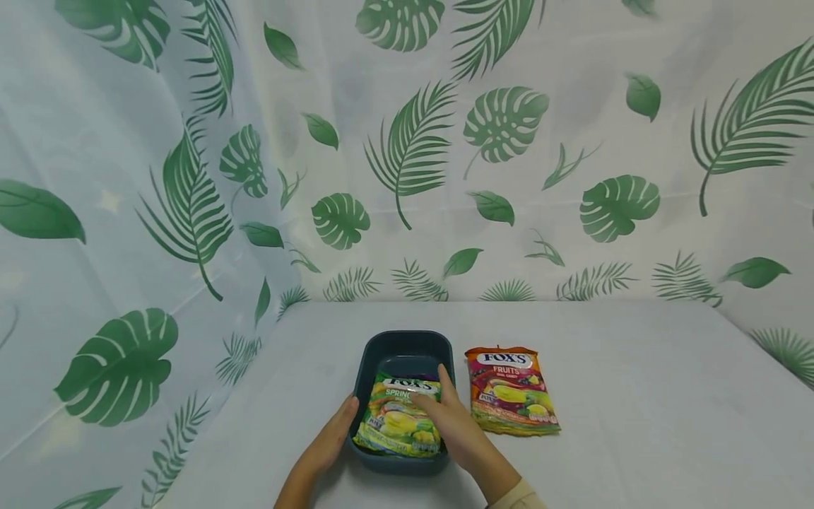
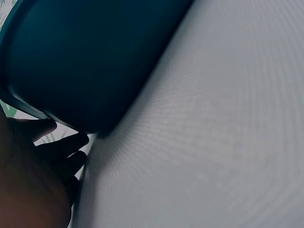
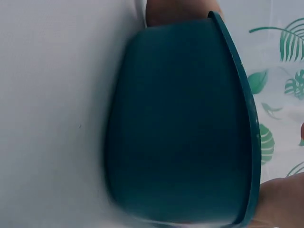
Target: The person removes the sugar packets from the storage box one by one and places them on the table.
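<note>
On white cloth (image 1: 636,410), about mid-frame & low in the head view, sits a dk teal tub (image 1: 407,465): smooth matte walls, prob. plastic, rounded-rect. shape, thin rim, far end of floor bare. Inside, nr end, lies a green/yellow FOX'S "Spring" bag (image 1: 391,420), glossy crinkly film, puffed a bit, wht logo panel up top. Thin dk purplish edge (image 1: 427,377) peeks out behind its top; can't tell what it is.

L hand (image 1: 333,431) is at tub's L side, fingers loosely spread & slightly bent, tips touching the outside nr the rim; no grip around it. R hand (image 1: 461,424) reaches over the R rim: thumb laid across bag's front, index fairly straight up along tub's R side. Other R fingers hidden, so can't tell how far closed or if they've hold of the bag.

Just R of tub, flat on cloth & apart from it: red/orange FOX'S "Fruits" bag (image 1: 511,389), same shiny film, crimped ends. Pale sleeve (image 1: 518,497) at R wrist. Behind, wht drape (image 1: 559,120) w/ green leaf print, soft folds, also up the L side.

R hand covers bag's R edge + part of rim; in both wrist views tub wall blocks the contents.
</note>
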`<act>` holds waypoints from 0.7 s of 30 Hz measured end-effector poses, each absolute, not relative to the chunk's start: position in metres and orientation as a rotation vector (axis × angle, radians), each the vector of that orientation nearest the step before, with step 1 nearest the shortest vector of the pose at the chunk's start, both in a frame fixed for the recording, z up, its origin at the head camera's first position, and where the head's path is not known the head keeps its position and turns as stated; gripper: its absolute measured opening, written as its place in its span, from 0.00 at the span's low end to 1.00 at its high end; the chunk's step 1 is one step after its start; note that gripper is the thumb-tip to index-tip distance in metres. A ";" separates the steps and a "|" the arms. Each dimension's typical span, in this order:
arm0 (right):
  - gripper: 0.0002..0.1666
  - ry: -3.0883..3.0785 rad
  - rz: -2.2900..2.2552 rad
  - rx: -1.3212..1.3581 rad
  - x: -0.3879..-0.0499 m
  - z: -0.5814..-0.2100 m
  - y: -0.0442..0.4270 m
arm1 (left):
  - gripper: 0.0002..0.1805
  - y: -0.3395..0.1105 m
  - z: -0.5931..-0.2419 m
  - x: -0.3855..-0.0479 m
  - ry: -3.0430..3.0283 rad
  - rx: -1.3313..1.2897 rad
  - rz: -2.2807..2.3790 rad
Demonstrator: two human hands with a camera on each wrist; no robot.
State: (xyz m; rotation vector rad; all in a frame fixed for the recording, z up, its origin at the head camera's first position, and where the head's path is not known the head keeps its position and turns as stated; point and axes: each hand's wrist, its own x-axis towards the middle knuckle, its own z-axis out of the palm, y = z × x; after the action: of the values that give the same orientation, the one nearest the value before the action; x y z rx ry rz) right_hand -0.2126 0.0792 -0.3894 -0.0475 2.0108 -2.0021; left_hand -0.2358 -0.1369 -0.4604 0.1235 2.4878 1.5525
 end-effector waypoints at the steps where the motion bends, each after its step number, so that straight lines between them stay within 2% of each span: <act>1: 0.54 2.005 -1.998 -0.026 -0.214 -0.390 0.078 | 0.42 -0.137 -0.460 -0.236 2.488 0.126 1.556; 8: 0.44 1.860 -2.021 0.038 -0.217 -0.394 0.077 | 0.42 -0.139 -0.463 -0.235 2.491 0.156 1.581; 21: 0.49 1.807 -2.099 0.032 -0.220 -0.401 0.076 | 0.41 -0.138 -0.462 -0.235 2.480 0.160 1.600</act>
State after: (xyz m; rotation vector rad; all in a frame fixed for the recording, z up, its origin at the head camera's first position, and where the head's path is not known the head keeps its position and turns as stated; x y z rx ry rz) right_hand -0.2203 0.0762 -0.4007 0.0315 1.8070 -2.0990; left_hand -0.2347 -0.1380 -0.4621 0.1602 2.4801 1.5997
